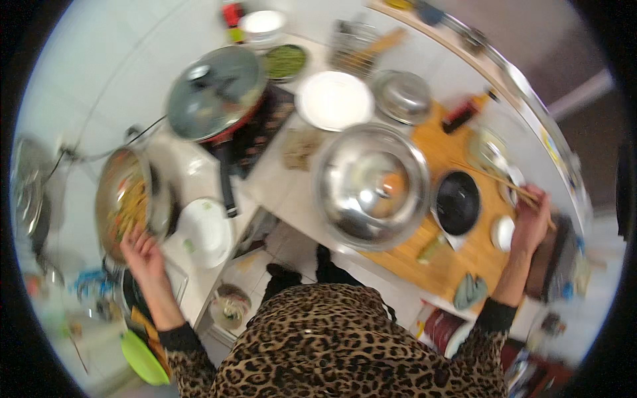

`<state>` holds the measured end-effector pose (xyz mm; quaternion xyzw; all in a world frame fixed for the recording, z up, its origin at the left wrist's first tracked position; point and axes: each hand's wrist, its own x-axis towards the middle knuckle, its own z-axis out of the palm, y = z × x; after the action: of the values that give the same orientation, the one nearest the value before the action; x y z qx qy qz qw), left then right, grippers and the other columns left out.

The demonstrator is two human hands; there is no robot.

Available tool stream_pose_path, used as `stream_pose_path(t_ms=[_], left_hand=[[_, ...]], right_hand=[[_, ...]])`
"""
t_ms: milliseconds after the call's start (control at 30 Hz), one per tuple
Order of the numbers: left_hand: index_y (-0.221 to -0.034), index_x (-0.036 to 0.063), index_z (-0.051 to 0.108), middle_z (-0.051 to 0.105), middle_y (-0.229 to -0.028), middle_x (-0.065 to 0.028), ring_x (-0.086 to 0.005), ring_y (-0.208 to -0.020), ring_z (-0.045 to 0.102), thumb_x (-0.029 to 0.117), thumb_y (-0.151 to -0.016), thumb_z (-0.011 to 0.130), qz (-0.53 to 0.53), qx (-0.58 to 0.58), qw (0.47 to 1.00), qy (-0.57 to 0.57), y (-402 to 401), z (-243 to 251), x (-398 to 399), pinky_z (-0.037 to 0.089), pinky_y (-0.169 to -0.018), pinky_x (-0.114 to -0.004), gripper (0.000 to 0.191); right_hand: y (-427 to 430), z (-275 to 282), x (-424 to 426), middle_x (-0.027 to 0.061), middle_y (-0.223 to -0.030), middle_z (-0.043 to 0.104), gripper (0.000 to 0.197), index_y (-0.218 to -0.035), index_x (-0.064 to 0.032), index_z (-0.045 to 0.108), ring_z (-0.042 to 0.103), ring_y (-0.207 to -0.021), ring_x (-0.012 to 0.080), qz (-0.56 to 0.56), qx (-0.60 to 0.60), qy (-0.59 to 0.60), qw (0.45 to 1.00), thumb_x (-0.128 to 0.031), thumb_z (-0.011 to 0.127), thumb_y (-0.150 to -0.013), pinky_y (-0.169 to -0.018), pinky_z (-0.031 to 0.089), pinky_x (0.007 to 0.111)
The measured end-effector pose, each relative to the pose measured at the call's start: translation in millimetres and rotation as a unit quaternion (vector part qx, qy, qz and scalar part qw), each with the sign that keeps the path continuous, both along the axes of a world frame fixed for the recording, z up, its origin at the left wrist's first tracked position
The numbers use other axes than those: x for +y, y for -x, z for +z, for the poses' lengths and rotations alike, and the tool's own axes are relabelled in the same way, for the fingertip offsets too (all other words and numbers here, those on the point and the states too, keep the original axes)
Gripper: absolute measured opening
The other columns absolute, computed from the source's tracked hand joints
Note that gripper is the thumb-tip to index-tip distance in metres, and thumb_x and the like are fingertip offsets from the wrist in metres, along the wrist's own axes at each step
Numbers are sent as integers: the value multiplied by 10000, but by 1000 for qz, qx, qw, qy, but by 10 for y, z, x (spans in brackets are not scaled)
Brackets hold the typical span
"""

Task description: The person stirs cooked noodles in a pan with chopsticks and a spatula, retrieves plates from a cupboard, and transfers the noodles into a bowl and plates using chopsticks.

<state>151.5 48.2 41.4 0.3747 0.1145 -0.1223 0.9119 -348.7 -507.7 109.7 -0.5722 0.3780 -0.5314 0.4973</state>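
My right hand [531,219] is closed around a pair of wooden chopsticks [490,175], which point up and left over the right side of the counter. Below their tips lies a black-lined bowl [457,203]. A large steel bowl [338,219] holds what looks like a cracked egg, with an orange yolk [392,184]. At the left, my left hand [144,248] has its fingers loosely apart by the near rim of a tilted pan [107,219]. Yellowish food with red bits [130,201] fills that pan. I see nothing in this hand; whether it touches the rim cannot be told.
A lidded red pan [219,94] sits on the black stove, its handle [226,184] jutting towards me. A white oval plate [205,231] lies beside the tilted pan. Behind the steel bowl are a white plate [334,101] and a metal lid [405,97]. A bottle [463,114] stands far right.
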Motion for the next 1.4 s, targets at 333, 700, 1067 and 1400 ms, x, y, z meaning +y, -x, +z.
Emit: stream_pose_path(t_ms=[333,700,1067,1400], left_hand=[[-1056,-49,555,501,-739,12,-63,-517,392,283,-948,494,-12,45,999,-15,36,-136,130,331,-409,-189,354],[-1017,6,575,504,-640,8,-66,-432,371,511,-946,440,-36,41,989,-134,1279,-106,-778,291,-338,-185,528],[-966,40,520,458,-562,-3,-75,-412,353,403,-1007,338,-171,-44,958,-226,1615,-138,-1506,252,-358,-205,409],[-1171,3,516,612,-822,-101,-131,-597,540,361,-956,463,-241,-101,929,-260,1533,-69,-1733,424,-477,-237,421]], right_hand=[[681,-367,3,59,-616,528,387,-859,-29,560,489,-442,134,-113,388,-60,913,-336,366,-993,-409,395,268],[604,-1766,219,47,-531,506,238,-713,-46,527,394,-368,95,-42,205,-338,917,-202,600,-876,-327,263,239],[387,-1205,93,44,-560,534,190,-750,5,577,453,-412,108,-40,317,-231,919,-138,555,-873,-378,354,262],[-528,-251,262,7,-603,529,199,-780,13,575,474,-530,85,55,351,-18,935,-141,536,-899,-485,390,268]])
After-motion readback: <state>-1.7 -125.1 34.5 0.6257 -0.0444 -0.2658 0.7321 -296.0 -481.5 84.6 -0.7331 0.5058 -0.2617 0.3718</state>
